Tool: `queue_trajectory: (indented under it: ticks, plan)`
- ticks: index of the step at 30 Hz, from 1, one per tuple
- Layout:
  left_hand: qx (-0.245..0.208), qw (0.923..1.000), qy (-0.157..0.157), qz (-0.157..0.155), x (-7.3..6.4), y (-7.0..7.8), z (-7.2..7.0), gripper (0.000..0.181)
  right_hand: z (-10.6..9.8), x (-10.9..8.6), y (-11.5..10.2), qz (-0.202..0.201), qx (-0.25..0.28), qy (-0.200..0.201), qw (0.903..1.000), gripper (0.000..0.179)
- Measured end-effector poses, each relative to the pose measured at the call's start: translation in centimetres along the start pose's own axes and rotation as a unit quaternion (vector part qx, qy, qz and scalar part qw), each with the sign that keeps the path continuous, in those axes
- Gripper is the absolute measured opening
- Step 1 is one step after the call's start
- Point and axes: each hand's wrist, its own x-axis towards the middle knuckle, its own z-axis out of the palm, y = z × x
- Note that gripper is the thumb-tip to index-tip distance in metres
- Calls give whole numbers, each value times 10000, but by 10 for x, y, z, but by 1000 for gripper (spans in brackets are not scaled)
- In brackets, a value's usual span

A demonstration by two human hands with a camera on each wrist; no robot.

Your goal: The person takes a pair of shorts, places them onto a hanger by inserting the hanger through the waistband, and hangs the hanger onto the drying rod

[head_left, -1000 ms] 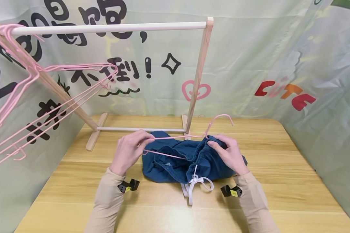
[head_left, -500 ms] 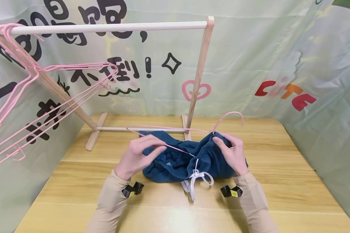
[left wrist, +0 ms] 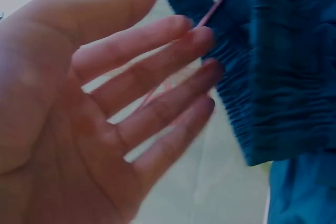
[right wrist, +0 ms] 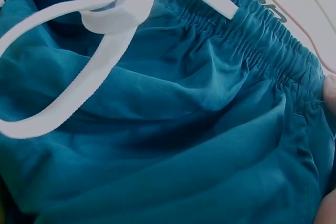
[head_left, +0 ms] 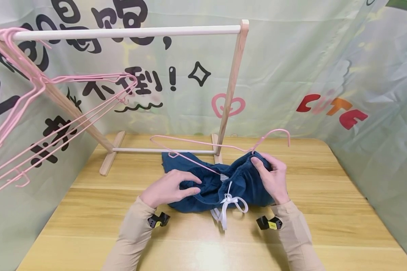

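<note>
Blue pants (head_left: 245, 188) with an elastic waist and a tied white drawstring (head_left: 228, 201) lie bunched on the table. A pink hanger (head_left: 203, 142) sits partly inside the waist; its left arm sticks out and its hook (head_left: 279, 130) points up. My right hand (head_left: 274, 177) pinches the waistband beside the hanger's neck; whether it also grips the hanger is hidden. My left hand (head_left: 169, 188) is at the left side of the waist opening, thumb and fingers apart, nothing between them. In the left wrist view the left fingers (left wrist: 152, 72) extend near the waistband (left wrist: 236, 87).
A wooden rack with a white top rail (head_left: 129, 32) stands behind the pants. Several pink hangers (head_left: 37, 81) hang at its left end. The rack's right foot (head_left: 218, 158) is just behind the pants. Printed cloth (head_left: 285, 67) surrounds the table (head_left: 325, 210).
My left hand has let go of the hanger's lower bar and come down toward the waist opening. The hanger's hook and my right hand have shifted slightly right.
</note>
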Motion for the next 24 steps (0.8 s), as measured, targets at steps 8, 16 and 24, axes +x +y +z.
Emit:
queue_trajectory:
  ticks: [8, 16, 24]
  plan:
    - [160, 9980, -387, -479, 0, -11, 9, 39, 0, 0, 1, -72, 157, 147, 9997, 12]
    - [636, 9942, -138, -859, -5, -15, 11, 50, -2, 1, 5, -146, 392, 379, 9984, 14]
    - [913, 9846, 40, -1489, -8, -19, 9, 35, -3, 2, 4, -191, 507, 516, 9972, 17]
